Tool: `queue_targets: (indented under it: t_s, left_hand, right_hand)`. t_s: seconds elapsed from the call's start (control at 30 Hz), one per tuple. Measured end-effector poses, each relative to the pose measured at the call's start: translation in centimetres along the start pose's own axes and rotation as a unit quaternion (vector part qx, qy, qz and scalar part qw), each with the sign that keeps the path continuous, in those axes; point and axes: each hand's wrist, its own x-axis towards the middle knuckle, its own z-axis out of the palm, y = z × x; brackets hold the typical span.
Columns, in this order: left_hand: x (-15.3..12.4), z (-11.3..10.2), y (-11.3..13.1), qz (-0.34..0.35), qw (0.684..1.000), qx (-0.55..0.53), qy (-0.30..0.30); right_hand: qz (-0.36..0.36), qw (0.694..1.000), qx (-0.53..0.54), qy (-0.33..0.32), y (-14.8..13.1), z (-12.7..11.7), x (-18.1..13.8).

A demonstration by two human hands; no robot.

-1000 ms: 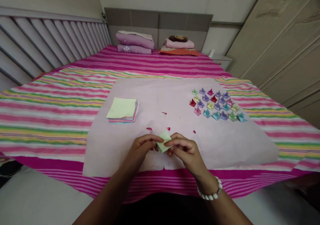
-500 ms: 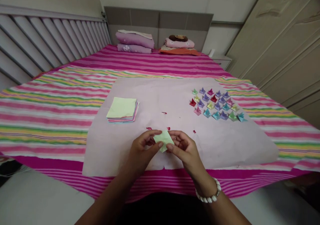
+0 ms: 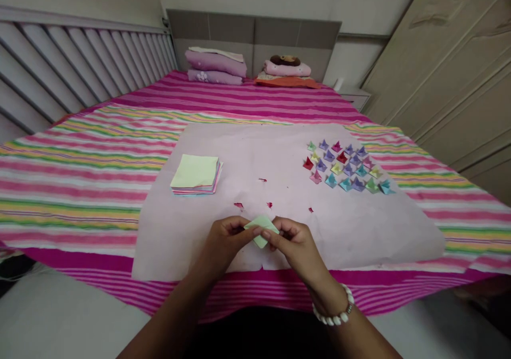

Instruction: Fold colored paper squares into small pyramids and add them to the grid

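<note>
A small folded piece of pale green paper [image 3: 261, 224], diamond-shaped, is held between both hands over the near part of the large sheet [image 3: 255, 151]. My left hand [image 3: 227, 242] pinches its left side, thumb on top and fingers behind. On the right side my right hand [image 3: 297, 244] grips it the same way, and the two thumb tips nearly meet at its middle. Part of the fingers behind the paper is hidden. A white beaded bracelet [image 3: 335, 315] circles the right wrist.
To the left lies a stack of square coloured papers [image 3: 195, 173], pale yellow-green on top. Several small folded paper pieces [image 3: 343, 167] in many colours sit in rows at right. Torn holes with red showing [image 3: 238, 205] mark the sheet. Folded bedding [image 3: 215, 66] is at the far end.
The green paper has tilted, and both hands have shifted slightly lower. The thumbs have come closer together on the paper's front.
</note>
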Motion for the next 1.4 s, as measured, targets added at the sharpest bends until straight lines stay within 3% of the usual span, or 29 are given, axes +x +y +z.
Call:
queue_targets:
  t_s: [0.17, 0.27, 0.37, 0.5, 0.77, 1.07, 1.4]
  left_hand:
    - [0.3, -0.3, -0.4, 0.007, 1.0, -0.002, -0.02]
    - [0.4, -0.4, -0.5, 0.021, 0.999, -0.032, -0.006]
    - [0.4, -0.5, -0.5, 0.037, 0.998, -0.054, 0.013]
    - [0.3, -0.8, -0.4, 0.068, 0.997, -0.01, 0.02]
    - [0.0, -1.1, -0.1, 0.133, 0.985, 0.11, -0.021]
    - [-0.1, -0.8, 0.0, 0.099, 0.984, 0.145, 0.006]
    - [0.3, -0.8, -0.3, 0.137, 0.978, 0.156, 0.015]
  right_hand:
    - [0.022, 0.999, 0.037, 0.027, 0.4, 0.1, 0.1]
    - [0.033, 0.995, 0.07, 0.058, 0.5, 0.1, 0.2]
    - [0.03, 0.995, 0.086, 0.047, 0.3, -0.1, 0.3]
    - [0.022, 0.995, 0.094, 0.019, 0.2, -0.6, 0.3]
    - [0.0, 0.993, 0.108, 0.051, 0.6, -0.7, 0.2]
    - [-0.019, 0.989, 0.133, 0.061, 0.4, -0.5, 0.1]
    - [-0.071, 0.995, 0.045, 0.058, -0.3, -0.7, 0.0]
